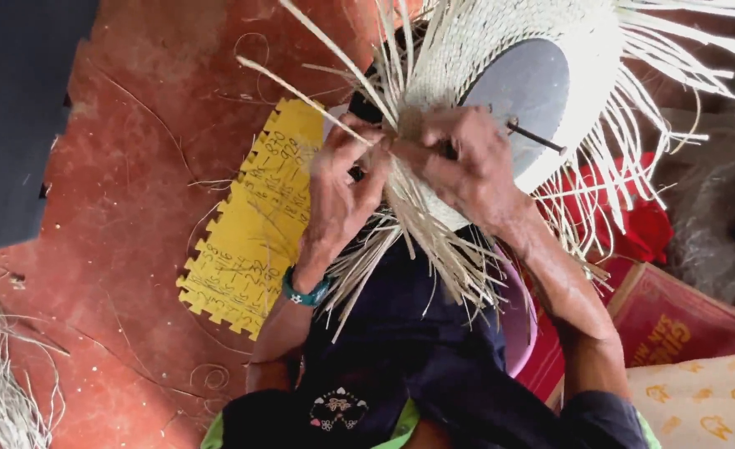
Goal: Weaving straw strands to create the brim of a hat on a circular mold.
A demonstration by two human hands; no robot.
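Left hand (338,195): fingers pinched narrow on one pale straw strand (301,90), just left of the woven hat (500,33).
Right hand (467,162): fingers clamped on the weave edge, pressing the hat against its grey form (521,96).
Hat: held over the lap, loose ends fanning out all round.
Risk: likely snapped or slipped strand if pulled hard; weave could loosen.
Yellow mat (255,224): jagged-edged, handwritten, on red floor (135,166) left of hat.
Red box (675,320): right of and below the hat, gold print.
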